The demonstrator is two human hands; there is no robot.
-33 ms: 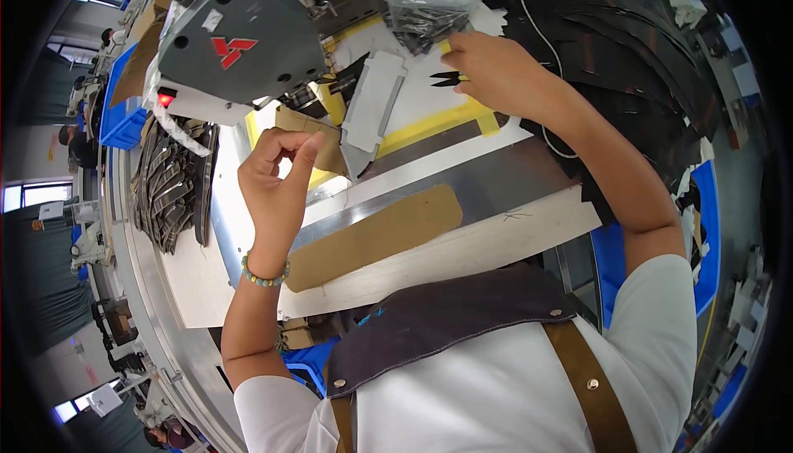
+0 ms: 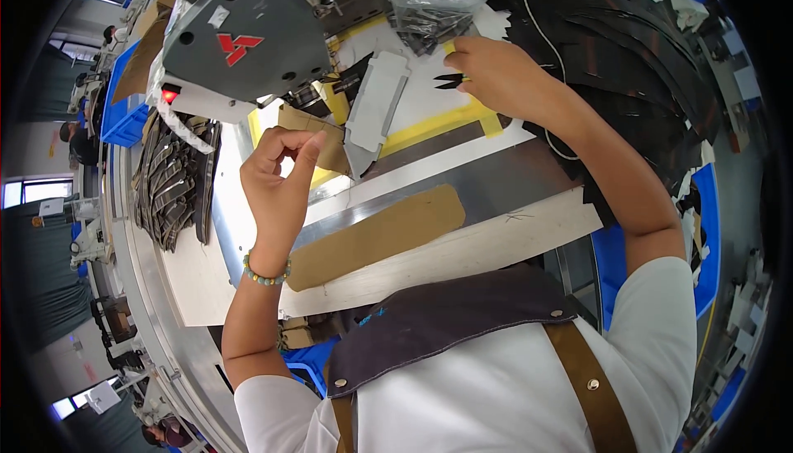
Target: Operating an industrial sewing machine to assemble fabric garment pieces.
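My left hand (image 2: 277,180) is raised over the left part of the work table, thumb and forefinger pinched together. Whatever lies in that pinch, if anything, is too small to make out. Beside those fingertips stands a folded brown cardboard piece (image 2: 332,149), next to a flat grey plate (image 2: 378,104) under the machine. My right hand (image 2: 508,80) is closed around small black thread snips (image 2: 448,81). Their two blades stick out to the left, apart at the tips, over a white surface edged with yellow tape (image 2: 429,128).
A grey sewing machine head (image 2: 248,28) with a red light rises at the upper left. Behind my right hand stands a clear plastic bag (image 2: 429,11) with black scraps. Black sheet pieces (image 2: 636,48) cover the right. Dark strips (image 2: 172,184) lie left; brown card (image 2: 380,238) lies in front.
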